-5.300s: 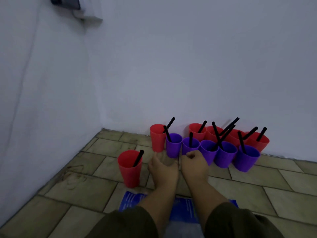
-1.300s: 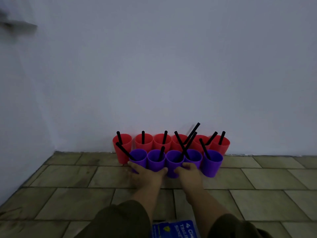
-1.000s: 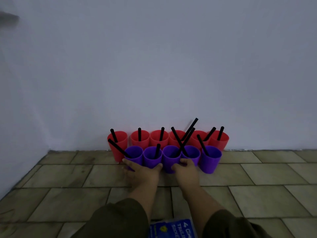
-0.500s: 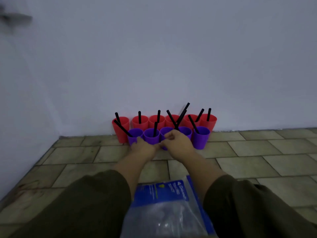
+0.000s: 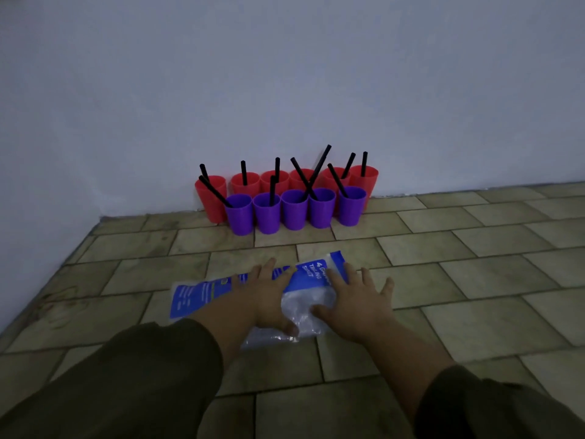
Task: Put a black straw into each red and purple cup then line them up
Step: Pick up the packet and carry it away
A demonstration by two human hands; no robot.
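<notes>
Several red cups (image 5: 210,194) stand in a row against the white wall. In front of them is a row of several purple cups (image 5: 295,209). Black straws (image 5: 308,177) stick out of the cups, some crossing each other. My left hand (image 5: 269,296) and my right hand (image 5: 356,299) lie flat with fingers spread on a blue and clear plastic bag (image 5: 202,294) on the floor, well in front of the cups. Neither hand holds a cup or a straw.
The floor is beige tile (image 5: 474,280). A white wall (image 5: 285,90) runs behind the cups and another wall closes the left side at the corner (image 5: 98,217). My dark sleeves fill the bottom of the view.
Both hands have let go of the purple cups and pulled back toward me. They now rest on the plastic bag. The cups stay in two rows at the wall.
</notes>
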